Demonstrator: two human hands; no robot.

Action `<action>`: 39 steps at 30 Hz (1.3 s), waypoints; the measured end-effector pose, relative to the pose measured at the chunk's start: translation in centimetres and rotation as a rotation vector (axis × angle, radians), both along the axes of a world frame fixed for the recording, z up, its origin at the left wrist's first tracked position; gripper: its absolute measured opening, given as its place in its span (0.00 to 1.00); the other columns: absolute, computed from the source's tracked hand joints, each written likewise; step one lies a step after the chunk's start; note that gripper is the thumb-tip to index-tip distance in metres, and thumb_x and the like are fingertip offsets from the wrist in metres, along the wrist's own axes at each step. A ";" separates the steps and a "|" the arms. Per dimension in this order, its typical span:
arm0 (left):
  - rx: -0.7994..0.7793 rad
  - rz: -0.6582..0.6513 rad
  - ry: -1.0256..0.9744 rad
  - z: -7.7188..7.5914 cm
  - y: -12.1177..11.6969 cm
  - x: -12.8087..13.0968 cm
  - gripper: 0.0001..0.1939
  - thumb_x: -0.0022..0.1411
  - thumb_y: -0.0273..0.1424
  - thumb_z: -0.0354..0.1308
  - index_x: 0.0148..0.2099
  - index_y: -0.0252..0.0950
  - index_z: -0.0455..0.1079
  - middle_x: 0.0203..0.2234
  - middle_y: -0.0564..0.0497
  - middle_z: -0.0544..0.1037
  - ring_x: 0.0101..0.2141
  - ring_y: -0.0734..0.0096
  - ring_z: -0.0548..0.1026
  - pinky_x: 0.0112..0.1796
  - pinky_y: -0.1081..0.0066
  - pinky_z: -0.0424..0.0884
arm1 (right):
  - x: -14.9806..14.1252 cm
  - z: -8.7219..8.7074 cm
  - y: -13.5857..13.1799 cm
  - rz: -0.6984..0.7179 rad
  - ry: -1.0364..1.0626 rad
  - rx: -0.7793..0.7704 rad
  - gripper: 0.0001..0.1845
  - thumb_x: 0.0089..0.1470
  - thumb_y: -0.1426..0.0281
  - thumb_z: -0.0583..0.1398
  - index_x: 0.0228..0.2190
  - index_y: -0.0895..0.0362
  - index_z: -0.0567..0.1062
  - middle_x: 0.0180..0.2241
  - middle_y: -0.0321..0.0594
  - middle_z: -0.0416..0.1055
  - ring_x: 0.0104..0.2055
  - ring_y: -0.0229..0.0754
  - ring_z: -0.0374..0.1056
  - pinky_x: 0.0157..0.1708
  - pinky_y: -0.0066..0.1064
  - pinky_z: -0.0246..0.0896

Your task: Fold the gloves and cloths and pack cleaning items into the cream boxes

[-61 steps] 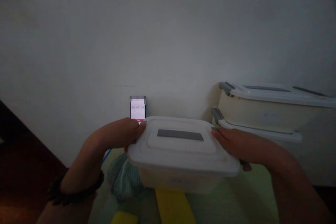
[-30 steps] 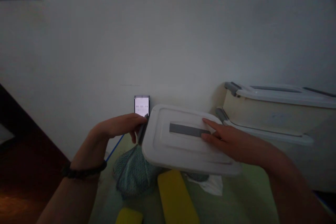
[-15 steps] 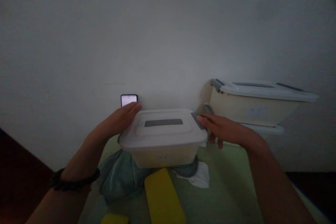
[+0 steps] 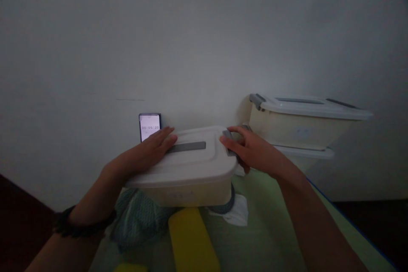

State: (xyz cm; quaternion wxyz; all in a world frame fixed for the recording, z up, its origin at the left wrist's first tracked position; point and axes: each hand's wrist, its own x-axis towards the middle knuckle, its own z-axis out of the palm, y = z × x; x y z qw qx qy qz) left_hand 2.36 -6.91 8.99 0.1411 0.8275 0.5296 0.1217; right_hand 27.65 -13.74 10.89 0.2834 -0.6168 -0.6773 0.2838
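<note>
A white plastic storage box (image 4: pixel 188 189) with a white lid (image 4: pixel 197 163) and a grey strip on top sits on a light green surface (image 4: pixel 270 238). My left hand (image 4: pixel 149 151) lies flat on the lid's left side, fingers stretched out. My right hand (image 4: pixel 247 148) is curled over the grey clip (image 4: pixel 228 140) at the lid's right end. A dark beaded bracelet (image 4: pixel 75 225) is on my left wrist.
A phone (image 4: pixel 149 126) with a lit timer screen leans on the white wall behind the box. Two stacked lidded boxes (image 4: pixel 299 125) stand at the right. A teal mesh bag (image 4: pixel 137 221), a yellow block (image 4: pixel 191 242) and white paper (image 4: pixel 239 212) lie near the box.
The lid, tilted a second ago, now lies level on the box. My left hand has slid onto the lid top. My right hand has closed over the right clip.
</note>
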 end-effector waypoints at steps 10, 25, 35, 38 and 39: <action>0.002 -0.183 0.137 0.1 -0.6 0.7 0.30 0.65 0.42 0.31 0.66 0.35 0.43 0.64 0.45 0.47 0.63 0.62 0.42 0.59 0.56 0.43 | 0.5 -0.1 -0.2 -0.005 -0.144 -0.042 0.23 0.55 0.57 0.52 0.47 0.59 0.59 0.23 0.36 0.71 0.14 0.33 0.64 0.15 0.23 0.55; 0.062 -0.230 0.235 -0.1 -0.6 1.2 0.31 0.64 0.44 0.30 0.64 0.37 0.49 0.63 0.46 0.51 0.62 0.57 0.45 0.58 0.53 0.44 | 1.7 -0.2 -0.3 0.171 -0.291 -0.062 0.17 0.60 0.65 0.44 0.43 0.63 0.62 0.14 0.31 0.63 0.15 0.34 0.61 0.18 0.24 0.52; 0.004 -0.223 0.174 -0.4 -0.1 0.5 0.31 0.64 0.43 0.30 0.65 0.35 0.45 0.64 0.48 0.48 0.63 0.63 0.43 0.59 0.57 0.43 | 3.1 -0.2 -0.5 0.284 0.174 -0.294 0.29 0.61 0.66 0.44 0.61 0.57 0.43 0.18 0.30 0.69 0.16 0.35 0.67 0.18 0.24 0.64; 0.011 -0.217 0.180 -0.5 0.1 0.6 0.31 0.64 0.44 0.29 0.65 0.37 0.45 0.64 0.47 0.48 0.63 0.61 0.44 0.58 0.55 0.44 | 3.5 -0.3 -0.3 0.280 0.123 -0.358 0.33 0.60 0.70 0.43 0.62 0.57 0.34 0.19 0.31 0.72 0.21 0.37 0.71 0.24 0.26 0.68; 0.021 -0.207 0.182 -0.5 0.2 0.6 0.31 0.64 0.44 0.29 0.65 0.37 0.46 0.64 0.47 0.48 0.62 0.61 0.45 0.58 0.54 0.44 | 3.5 -0.4 -0.2 0.277 0.099 -0.365 0.33 0.60 0.70 0.43 0.62 0.57 0.32 0.19 0.32 0.72 0.22 0.37 0.72 0.26 0.27 0.68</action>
